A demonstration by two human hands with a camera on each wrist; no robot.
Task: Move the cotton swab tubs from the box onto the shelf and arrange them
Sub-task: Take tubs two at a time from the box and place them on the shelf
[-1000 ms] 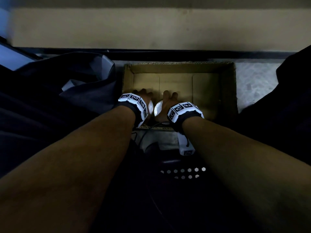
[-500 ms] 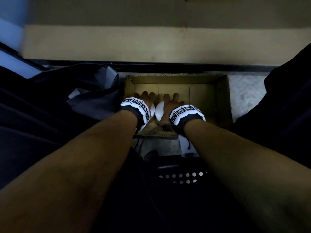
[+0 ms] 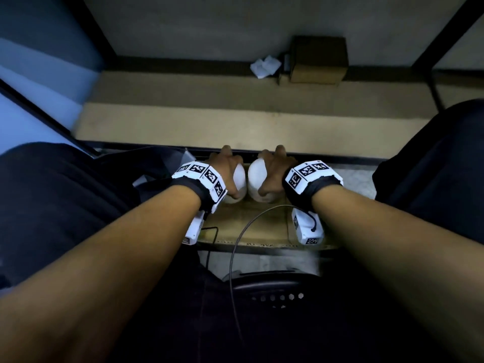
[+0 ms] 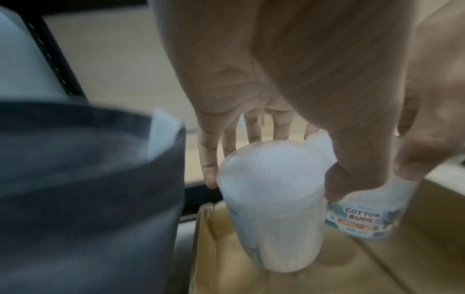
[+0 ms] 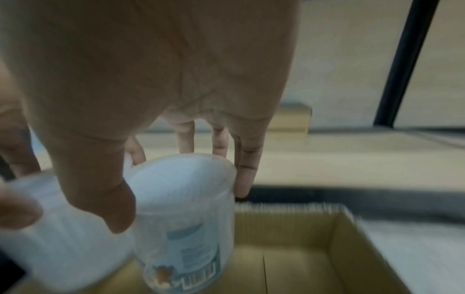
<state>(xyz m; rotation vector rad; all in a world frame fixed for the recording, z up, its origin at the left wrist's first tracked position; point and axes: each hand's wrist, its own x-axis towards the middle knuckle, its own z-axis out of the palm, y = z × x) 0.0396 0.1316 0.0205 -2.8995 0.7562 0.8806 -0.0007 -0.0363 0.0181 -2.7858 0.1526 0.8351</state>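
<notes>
My left hand [image 3: 227,171] grips one clear cotton swab tub [image 3: 238,185] by its lid from above, and my right hand [image 3: 272,171] grips a second tub [image 3: 255,183] the same way. Both tubs hang side by side above the open cardboard box [image 3: 251,229], near the front edge of the beige shelf board [image 3: 235,127]. In the left wrist view my fingers [image 4: 210,173] wrap the tub [image 4: 271,199], and the other tub [image 4: 365,216] reads "COTTON BUDS". In the right wrist view my thumb and fingers [image 5: 245,175] clasp the labelled tub [image 5: 186,208] over the box [image 5: 302,258].
A small brown carton [image 3: 318,60] and crumpled white paper [image 3: 265,66] sit at the back of the shelf. Black shelf posts [image 3: 429,40] rise at left and right. A dark bag [image 3: 65,205] lies left of the box, and a cable [image 3: 235,252] trails over the box's near edge.
Both hands have lifted the two tubs up out of the box toward the shelf edge. The head view has tilted up, and the shelf's back now shows.
</notes>
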